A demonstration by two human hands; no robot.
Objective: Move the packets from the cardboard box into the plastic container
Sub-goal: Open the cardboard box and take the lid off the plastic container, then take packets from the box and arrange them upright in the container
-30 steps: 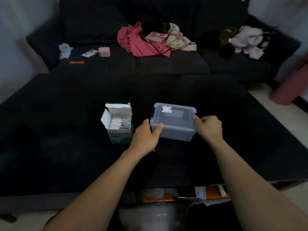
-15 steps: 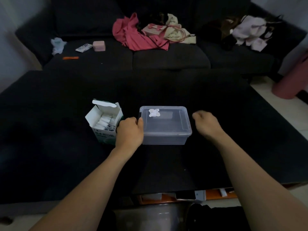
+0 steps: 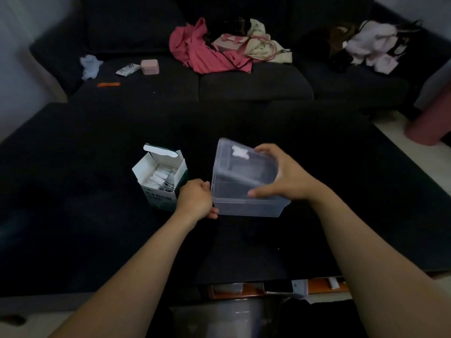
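A clear plastic container [image 3: 246, 207] sits on the dark table in front of me. Its clear lid [image 3: 241, 167], with a white sticker, is tilted up on the right side. My right hand [image 3: 280, 178] grips the lid's right edge, thumb below and fingers over the top. My left hand [image 3: 195, 202] is curled against the container's left end and holds it. Just left of it stands a white and green cardboard box [image 3: 159, 184], flap open, with several white packets [image 3: 161, 178] upright inside.
The dark table [image 3: 97, 228] stretches wide around both boxes. Behind it is a dark sofa [image 3: 244, 86] with pink and cream clothes [image 3: 207, 52], a small pink box [image 3: 149, 66], a packet and an orange pen. A pink cylinder [image 3: 429, 118] stands on the floor at right.
My right hand has moved onto the lid and lifted its right side off the container. My left hand has stayed at the container's left end.
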